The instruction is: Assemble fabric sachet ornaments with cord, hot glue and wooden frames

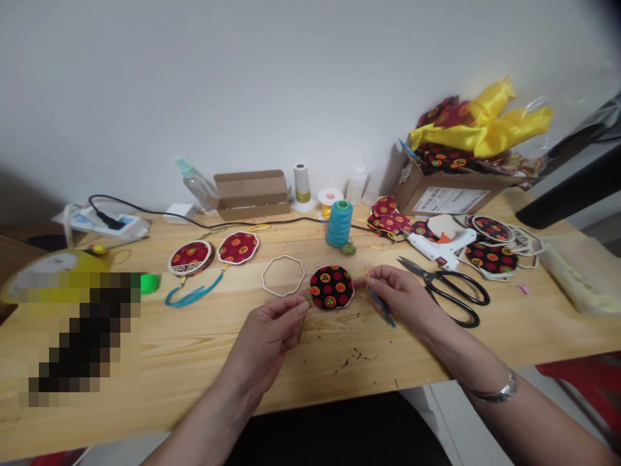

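A black piece of fabric with red and orange flowers (332, 287), backed by a pale scalloped edge, lies between my two hands. At its left edge my left hand (279, 327) pinches a bit of green cord. My right hand (395, 294) is closed on a blue tassel with a yellow cord (383, 307), its fingertips just off the fabric piece's right edge. Behind my left hand rests a bare scalloped wooden frame (263, 275). Two finished-looking red flowered pieces, a round one (191, 257) and a scalloped one (237, 248), lie farther left.
Black-handled scissors (431, 277) lie right of my right hand, beside a white glue gun (444, 249). A teal thread spool (339, 224) stands behind the fabric piece. A cardboard box (417, 188) holds fabric at the back right. A black cable crosses the table's rear.
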`<control>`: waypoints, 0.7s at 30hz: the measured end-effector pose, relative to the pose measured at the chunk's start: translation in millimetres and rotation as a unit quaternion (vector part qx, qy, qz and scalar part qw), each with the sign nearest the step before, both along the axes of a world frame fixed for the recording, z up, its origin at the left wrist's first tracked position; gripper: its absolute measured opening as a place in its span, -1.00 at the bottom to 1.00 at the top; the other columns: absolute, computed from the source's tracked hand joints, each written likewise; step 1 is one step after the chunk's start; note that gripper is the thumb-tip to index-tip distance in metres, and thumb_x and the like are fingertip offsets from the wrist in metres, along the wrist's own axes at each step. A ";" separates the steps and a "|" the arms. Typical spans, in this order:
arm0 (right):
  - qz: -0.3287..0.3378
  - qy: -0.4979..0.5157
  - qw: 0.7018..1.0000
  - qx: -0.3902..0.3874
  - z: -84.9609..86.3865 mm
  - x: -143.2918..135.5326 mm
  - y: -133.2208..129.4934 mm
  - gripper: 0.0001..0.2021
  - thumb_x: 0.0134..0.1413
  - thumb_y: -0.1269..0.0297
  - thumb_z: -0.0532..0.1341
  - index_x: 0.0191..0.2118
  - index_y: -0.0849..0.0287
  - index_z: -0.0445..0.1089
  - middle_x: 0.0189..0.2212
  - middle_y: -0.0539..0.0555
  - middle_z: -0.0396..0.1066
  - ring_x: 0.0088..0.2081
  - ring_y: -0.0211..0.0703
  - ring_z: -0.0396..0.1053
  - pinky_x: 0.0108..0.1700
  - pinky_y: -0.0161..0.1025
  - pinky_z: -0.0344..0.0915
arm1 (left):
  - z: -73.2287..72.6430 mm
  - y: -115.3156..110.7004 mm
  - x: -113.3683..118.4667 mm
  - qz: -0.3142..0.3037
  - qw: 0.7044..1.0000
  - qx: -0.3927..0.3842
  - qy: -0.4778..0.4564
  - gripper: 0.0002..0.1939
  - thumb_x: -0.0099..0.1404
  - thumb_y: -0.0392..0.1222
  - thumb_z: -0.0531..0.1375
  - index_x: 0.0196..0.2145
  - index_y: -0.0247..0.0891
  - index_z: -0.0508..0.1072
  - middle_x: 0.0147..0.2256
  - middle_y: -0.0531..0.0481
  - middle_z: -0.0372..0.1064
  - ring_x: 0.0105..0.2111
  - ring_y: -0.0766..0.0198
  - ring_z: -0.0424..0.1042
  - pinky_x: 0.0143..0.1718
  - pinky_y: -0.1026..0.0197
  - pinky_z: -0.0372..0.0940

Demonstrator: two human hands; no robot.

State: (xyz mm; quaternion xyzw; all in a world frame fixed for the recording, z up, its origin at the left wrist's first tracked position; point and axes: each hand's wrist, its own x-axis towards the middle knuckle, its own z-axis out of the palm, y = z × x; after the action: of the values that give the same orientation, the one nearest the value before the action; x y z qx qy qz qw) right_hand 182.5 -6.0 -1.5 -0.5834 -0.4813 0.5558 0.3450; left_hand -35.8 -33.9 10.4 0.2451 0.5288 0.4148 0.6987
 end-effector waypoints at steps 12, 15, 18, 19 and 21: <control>0.049 -0.457 0.872 0.169 1.4 13.8 -3.5 -0.86 0.11 0.36 0.05 -0.35 0.16 0.35 -0.46 0.05 0.43 -0.44 -0.17 0.33 -0.41 -0.27 0.12 | -0.7 -1.1 -4.2 0.027 1.000 0.010 0.001 -0.60 -0.06 -0.14 0.39 -0.23 -0.35 0.55 -0.67 0.24 -0.07 -0.66 0.55 -0.15 -0.67 0.41 -0.27; 0.082 -0.542 0.815 0.189 2.1 10.1 -6.3 -0.81 0.10 0.43 0.05 -0.23 0.21 0.38 -0.31 0.16 0.45 -0.32 -0.07 0.37 -0.35 -0.22 0.18 | -3.4 0.0 -6.0 0.044 0.999 0.015 -0.002 -0.61 -0.05 -0.16 0.39 -0.23 -0.36 0.55 -0.64 0.21 -0.03 -0.65 0.57 -0.13 -0.66 0.43 -0.25; 0.064 -0.526 0.806 0.264 11.2 1.4 -10.7 -0.76 0.10 0.47 0.03 -0.17 0.28 0.39 -0.18 0.29 0.40 -0.16 0.06 0.33 -0.18 -0.08 0.22 | -0.9 -0.4 -9.3 0.049 0.998 0.027 -0.013 -0.62 -0.01 -0.16 0.37 -0.21 -0.38 0.54 -0.63 0.22 -0.05 -0.65 0.57 -0.15 -0.66 0.43 -0.25; 0.064 -0.472 0.831 0.286 17.8 -2.8 -13.8 -0.77 0.12 0.45 0.02 -0.17 0.28 0.39 -0.15 0.29 0.39 -0.12 0.05 0.31 -0.13 -0.06 0.22 | 1.4 -0.9 -10.4 0.050 0.998 0.034 -0.019 -0.62 0.00 -0.16 0.37 -0.21 -0.39 0.54 -0.64 0.22 -0.07 -0.64 0.56 -0.15 -0.66 0.43 -0.24; 0.127 -0.270 0.904 0.305 34.0 -12.6 -25.7 -0.76 0.22 0.35 -0.01 -0.16 0.20 0.39 -0.17 0.18 0.42 -0.12 -0.09 0.32 -0.09 -0.14 0.24 | 7.5 -1.9 -12.2 0.058 0.997 0.051 -0.025 -0.61 0.02 -0.16 0.36 -0.19 -0.39 0.53 -0.64 0.22 -0.07 -0.64 0.55 -0.14 -0.67 0.42 -0.22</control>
State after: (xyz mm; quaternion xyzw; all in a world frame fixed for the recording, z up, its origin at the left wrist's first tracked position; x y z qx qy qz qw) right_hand 169.9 -31.7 32.5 -0.5109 -0.7723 0.2426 0.2894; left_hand -48.0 -35.8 17.8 0.2389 0.5025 0.4874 0.6730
